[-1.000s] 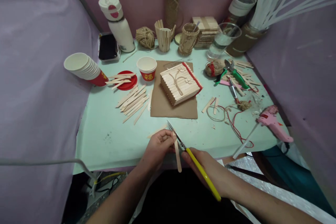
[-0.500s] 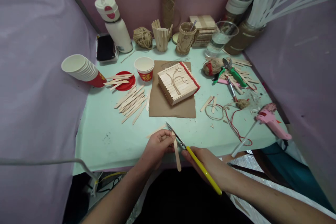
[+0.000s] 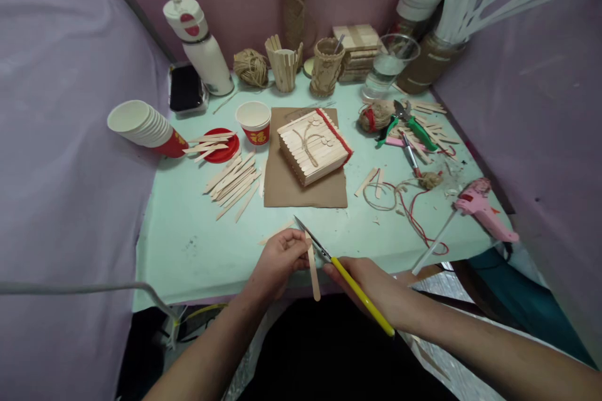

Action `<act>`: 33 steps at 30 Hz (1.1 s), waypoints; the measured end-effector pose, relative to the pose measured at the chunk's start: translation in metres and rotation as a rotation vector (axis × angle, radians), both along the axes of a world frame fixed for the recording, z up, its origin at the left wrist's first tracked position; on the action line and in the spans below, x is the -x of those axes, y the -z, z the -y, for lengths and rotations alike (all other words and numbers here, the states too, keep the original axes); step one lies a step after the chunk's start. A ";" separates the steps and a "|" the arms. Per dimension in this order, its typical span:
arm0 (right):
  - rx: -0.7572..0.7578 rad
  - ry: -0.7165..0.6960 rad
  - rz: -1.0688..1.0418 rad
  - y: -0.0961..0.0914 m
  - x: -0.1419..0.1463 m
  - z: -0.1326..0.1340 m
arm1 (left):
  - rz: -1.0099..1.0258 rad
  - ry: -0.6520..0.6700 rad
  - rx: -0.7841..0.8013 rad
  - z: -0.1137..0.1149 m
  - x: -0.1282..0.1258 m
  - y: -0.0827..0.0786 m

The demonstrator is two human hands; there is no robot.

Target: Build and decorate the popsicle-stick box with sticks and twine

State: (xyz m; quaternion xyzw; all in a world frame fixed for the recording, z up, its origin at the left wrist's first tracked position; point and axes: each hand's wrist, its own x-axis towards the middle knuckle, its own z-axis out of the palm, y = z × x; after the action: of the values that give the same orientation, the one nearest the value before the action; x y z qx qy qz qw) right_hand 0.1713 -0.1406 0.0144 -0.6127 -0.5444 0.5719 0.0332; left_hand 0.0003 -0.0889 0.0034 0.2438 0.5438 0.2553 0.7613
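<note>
Between the thumb and fingers of my left hand [image 3: 281,258] is a wooden craft stick [image 3: 313,272], its rounded end pointing down toward me. My right hand [image 3: 360,282] is closed around scissors [image 3: 360,293] with yellow handles. Their blades reach up and left and cross the stick's upper end near my left fingertips. Partly behind my left hand, another pale stick [image 3: 273,237] lies on the table. Beyond my hands, a box covered in craft sticks [image 3: 313,144], with red trim and a twine design, rests tilted on a brown cardboard sheet [image 3: 301,196].
Left are a pile of cut sticks [image 3: 232,183], a red lid [image 3: 227,151] and stacked paper cups [image 3: 145,128]. A red paper cup [image 3: 254,125] stands behind. Right are red and tan twine [image 3: 414,216], green-handled pliers [image 3: 421,131] and a pink glue gun [image 3: 484,210].
The whole view has shifted slightly. My hands, the stick and the scissors keep nearly the same pose, with the blades still at the stick's upper end.
</note>
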 end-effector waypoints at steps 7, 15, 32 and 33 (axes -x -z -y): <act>0.002 -0.027 -0.019 -0.007 0.001 0.000 | -0.029 0.024 -0.016 0.002 0.002 0.001; -0.068 0.067 0.017 -0.027 -0.020 0.002 | -0.263 0.170 -0.333 -0.007 0.020 -0.006; -0.247 0.461 -0.174 -0.001 -0.053 0.012 | -1.173 0.717 -1.056 -0.034 -0.046 0.012; -0.246 0.456 -0.182 0.000 -0.054 0.011 | -1.180 0.727 -1.071 -0.034 -0.045 0.013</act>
State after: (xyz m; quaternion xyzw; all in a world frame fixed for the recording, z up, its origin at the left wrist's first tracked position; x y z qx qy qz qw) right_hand 0.2255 -0.1518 0.0147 -0.6570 -0.4527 0.5318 0.2841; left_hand 0.0452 -0.0549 -0.0100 0.8191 0.5446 0.0498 0.1731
